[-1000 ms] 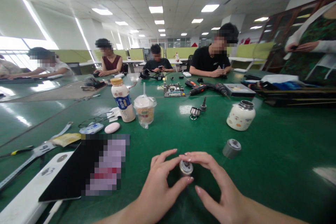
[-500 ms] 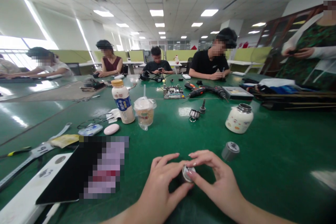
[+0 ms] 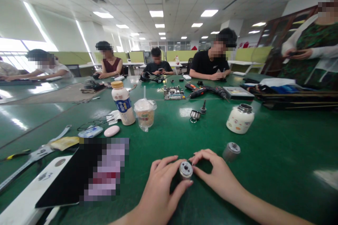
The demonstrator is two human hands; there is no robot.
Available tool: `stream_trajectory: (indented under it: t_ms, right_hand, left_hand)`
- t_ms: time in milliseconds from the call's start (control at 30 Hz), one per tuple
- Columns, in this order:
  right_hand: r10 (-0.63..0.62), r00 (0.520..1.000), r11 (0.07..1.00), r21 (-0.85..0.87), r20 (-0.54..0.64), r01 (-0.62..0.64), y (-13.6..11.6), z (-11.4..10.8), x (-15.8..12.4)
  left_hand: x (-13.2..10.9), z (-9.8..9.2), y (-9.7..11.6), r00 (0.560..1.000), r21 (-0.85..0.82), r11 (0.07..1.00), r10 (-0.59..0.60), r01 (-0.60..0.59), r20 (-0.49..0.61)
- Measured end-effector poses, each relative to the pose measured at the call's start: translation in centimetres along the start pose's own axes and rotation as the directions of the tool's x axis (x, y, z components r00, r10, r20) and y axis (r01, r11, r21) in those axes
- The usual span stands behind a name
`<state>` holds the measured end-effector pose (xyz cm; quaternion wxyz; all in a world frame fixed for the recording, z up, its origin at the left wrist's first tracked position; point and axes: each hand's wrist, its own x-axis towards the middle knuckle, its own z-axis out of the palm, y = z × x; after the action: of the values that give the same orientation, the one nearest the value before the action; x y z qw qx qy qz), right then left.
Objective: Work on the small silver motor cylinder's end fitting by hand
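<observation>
On the green table in front of me stands a small silver cylinder that looks like an electric motor (image 3: 186,169), its round end face with holes turned up. My left hand (image 3: 165,184) curls around it, thumb and index finger gripping its sides. At its right edge is my right hand (image 3: 215,168), thumb and fingertips pinched together; whether they hold something tiny or just touch the rim, I cannot tell. A second, similar motor (image 3: 231,152) stands behind my right hand. Farther back sit a metal lid with a ring (image 3: 195,115) and a small dark shaft-like part (image 3: 203,107).
A cream flask (image 3: 240,119) stands at right, a bottle (image 3: 123,104) and plastic cup (image 3: 145,114) left of centre. Beyond are a circuit board (image 3: 174,93) and power drill (image 3: 198,92). A black tablet-like slab (image 3: 68,175) lies at left. Several people sit or stand around.
My right hand's fingers have drawn back from the top of the motor to its right edge, uncovering the end face. My left hand keeps its grip.
</observation>
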<state>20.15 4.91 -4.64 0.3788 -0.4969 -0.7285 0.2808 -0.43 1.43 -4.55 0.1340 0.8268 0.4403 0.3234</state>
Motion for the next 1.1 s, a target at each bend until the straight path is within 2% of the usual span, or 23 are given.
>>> stream_trajectory:
  t_ms: [133,200,267,333,367,467,633,800,933,1100]
  right_hand:
    - [0.029,0.999,0.997,0.070,-0.020,-0.028,0.1,0.1,-0.2]
    - [0.022,0.997,0.988,0.153,-0.078,-0.010,0.1,0.0,-0.3]
    - [-0.051,0.973,0.973,0.207,-0.225,0.099,-0.1,0.0,-0.4]
    - [-0.182,0.915,0.943,0.201,-0.359,0.266,-0.4,0.1,-0.6]
    - [-0.246,0.888,0.919,0.198,-0.388,0.341,-0.6,0.2,-0.7]
    - [-0.362,0.861,0.852,0.247,-0.357,0.461,-1.2,0.6,-1.2]
    - [-0.380,0.886,0.858,0.258,-0.265,0.445,-1.2,1.0,-1.7]
    - [-0.428,0.868,0.851,0.211,-0.253,0.481,-1.2,0.9,-1.7]
    - [-0.381,0.878,0.878,0.183,-0.290,0.442,-1.7,0.9,-1.9]
    - [-0.395,0.828,0.866,0.138,-0.399,0.480,-1.8,0.6,-2.4]
  left_hand:
    - [0.0,0.0,0.1,1.000,0.004,1.000,0.011,-0.011,-0.005]
    - [0.0,0.0,0.1,1.000,0.016,1.000,0.022,-0.022,-0.009]
    - [0.1,0.0,0.0,0.999,0.032,0.999,0.042,-0.041,-0.018]
    - [0.1,0.1,0.0,0.997,0.046,0.996,0.074,-0.073,-0.026]
    - [0.1,0.1,0.0,0.995,0.050,0.995,0.091,-0.090,-0.029]
    - [0.1,0.2,0.0,0.991,0.055,0.990,0.135,-0.133,-0.028]
    - [0.3,0.2,0.1,0.985,0.070,0.983,0.172,-0.169,-0.035]
    - [0.4,0.1,0.3,0.980,0.049,0.981,0.190,-0.187,-0.057]
    - [0.5,0.1,0.4,0.978,0.053,0.979,0.199,-0.196,-0.056]
    - [0.4,0.1,0.3,0.976,0.077,0.975,0.214,-0.210,-0.047]
